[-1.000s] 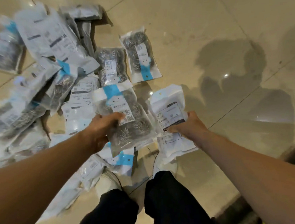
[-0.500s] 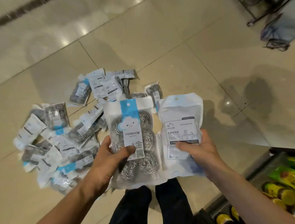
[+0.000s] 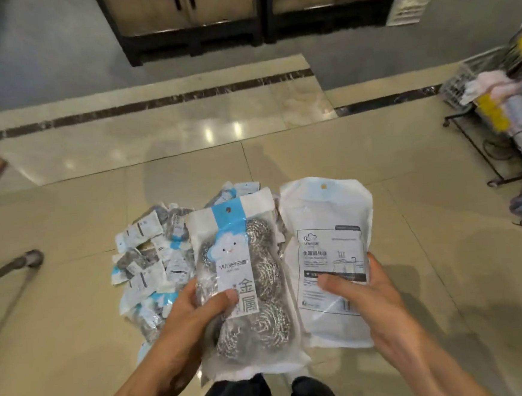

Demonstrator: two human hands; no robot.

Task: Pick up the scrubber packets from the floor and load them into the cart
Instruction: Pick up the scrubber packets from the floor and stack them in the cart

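Front-facing packet point(image 3: 244, 280): gripped at its lower half by the left hand point(image 3: 197, 312), thumb across the label, fingers curled behind; steel scrubbers are seen through the clear film.
Back-facing packet point(image 3: 329, 255): pinched by the right hand point(image 3: 360, 290), thumb on the printed panel, fingers wrapped round the right edge.
Why held so: both are kept upright and side by side, probably so each can be dropped in separately (a judgement).
Floor pile point(image 3: 153, 268): many packets left heaped on the tiles, beyond the held pair.
Cart point(image 3: 476, 87): wire basket at far right, blurred, holding yellow and pale goods; well apart from the hands.
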